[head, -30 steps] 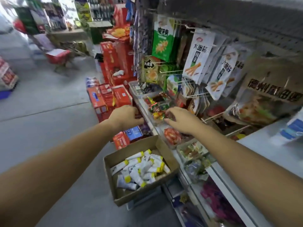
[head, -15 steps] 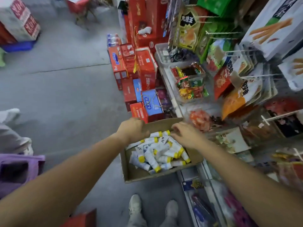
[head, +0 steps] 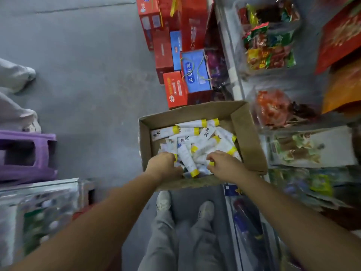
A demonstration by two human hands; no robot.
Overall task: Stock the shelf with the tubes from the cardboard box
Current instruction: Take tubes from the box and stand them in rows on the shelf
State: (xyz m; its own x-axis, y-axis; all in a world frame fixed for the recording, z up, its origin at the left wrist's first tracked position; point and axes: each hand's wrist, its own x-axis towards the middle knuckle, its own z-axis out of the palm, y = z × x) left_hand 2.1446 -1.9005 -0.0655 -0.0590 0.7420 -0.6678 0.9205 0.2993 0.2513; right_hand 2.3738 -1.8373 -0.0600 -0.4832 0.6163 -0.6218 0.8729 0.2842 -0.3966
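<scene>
An open cardboard box (head: pixel 246 137) sits on the floor in front of my feet, against the shelf (head: pixel 236 81) on the right. It holds several white tubes (head: pixel 197 138) with yellow caps, lying in a loose heap. Both my hands are down inside its near end. My left hand (head: pixel 163 165) curls its fingers over tubes at the near left, with a yellow cap showing at its fingertips. My right hand (head: pixel 225 165) curls round a tube at the near right, a yellow cap poking out below its fingers.
Red and blue gift boxes (head: pixel 176 89) are stacked on the floor just beyond the box. Clear bins of snack packets (head: pixel 269 47) line the shelf. A purple stool (head: pixel 27 153) and another person's legs (head: pixel 13 79) are at the left. My shoes (head: pixel 164 200) stand behind the box.
My view has tipped down from the shelf to the box. Both hands dropped from the shelf bins into the box and closed over tubes.
</scene>
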